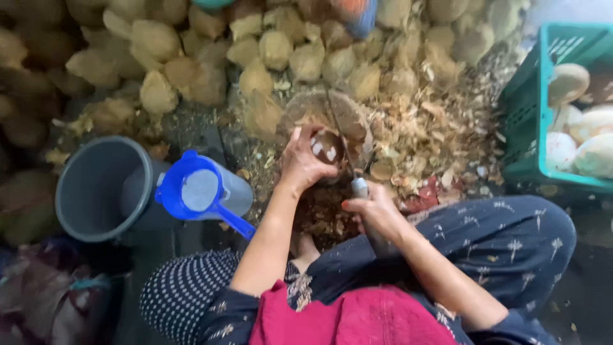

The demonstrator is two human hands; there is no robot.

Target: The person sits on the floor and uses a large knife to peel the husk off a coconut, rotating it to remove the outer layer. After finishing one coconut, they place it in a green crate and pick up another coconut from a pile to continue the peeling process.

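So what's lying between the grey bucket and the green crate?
In the head view, between the grey bucket and the green crate: a blue jug, both hands working a coconut, and loose husk scraps.

Views: one, head-worn. Position: above the seated person, looking steeply down over the lap and forearms to the floor (191,243). Facing: forward toward the coconut pile (191,57) along the top edge. Range: close; both arms fill the lower centre. Margins: grey bucket (96,191) left, green crate (530,128) right. Shared coverage: not applicable, single view.
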